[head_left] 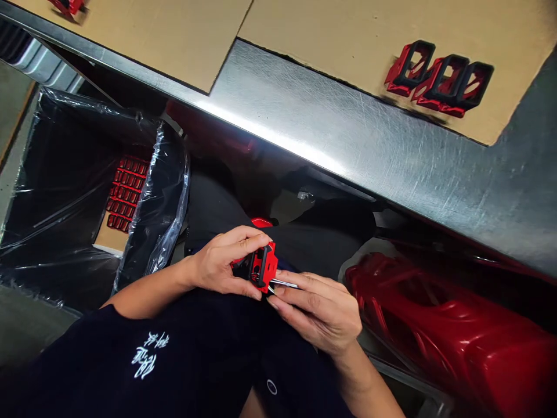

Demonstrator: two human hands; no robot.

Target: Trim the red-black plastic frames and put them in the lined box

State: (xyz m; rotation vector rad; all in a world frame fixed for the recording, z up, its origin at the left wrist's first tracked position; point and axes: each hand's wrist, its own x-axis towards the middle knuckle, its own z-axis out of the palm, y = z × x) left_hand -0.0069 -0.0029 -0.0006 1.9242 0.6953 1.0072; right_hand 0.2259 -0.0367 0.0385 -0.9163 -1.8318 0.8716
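Observation:
Over my lap, my left hand (228,261) grips a small red and black plastic frame (268,266) between thumb and fingers. My right hand (317,305) is closed on a thin silver metal tool (285,283), whose kind I cannot make out. That tool's end reaches the lower right side of the plastic frame, and the fingertips are close beside it. Part of the frame is covered by my left fingers. A bit of another red thing shows just behind my left hand.
A steel table (304,110) with cardboard sheets (174,35) crosses ahead. Several similar frames (450,81) stand at its right. Left, a plastic-lined bin (56,162) holds rows of red and black parts (126,191). A glossy red bag-like thing (461,325) lies at right.

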